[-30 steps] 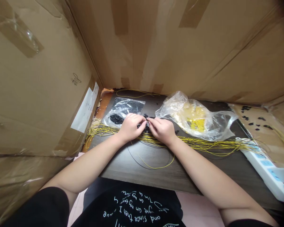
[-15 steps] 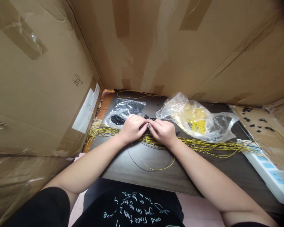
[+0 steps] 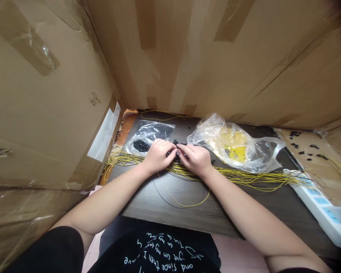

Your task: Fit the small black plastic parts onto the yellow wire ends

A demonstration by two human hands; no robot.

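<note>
My left hand [image 3: 161, 154] and my right hand [image 3: 195, 158] meet fingertip to fingertip above the table. Both are closed in a pinch, and whatever sits between the fingers is too small and hidden to name. Small black parts [image 3: 176, 142] lie in a heap just behind and under the fingers. A long bundle of thin yellow wires [image 3: 244, 176] runs across the table beneath both hands. One loose yellow wire [image 3: 187, 206] curves toward me in front of the bundle.
A clear bag of black pieces [image 3: 142, 145] lies at back left, and a clear bag of yellow pieces [image 3: 235, 151] at back right. A white power strip [image 3: 319, 208] is on the right. Black parts lie on cardboard [image 3: 329, 174] beyond it. Cardboard walls [image 3: 173, 68] enclose the table.
The fingers of both hands have shifted very slightly where they meet. The view has tilted a little; the bags and wires lie as before.
</note>
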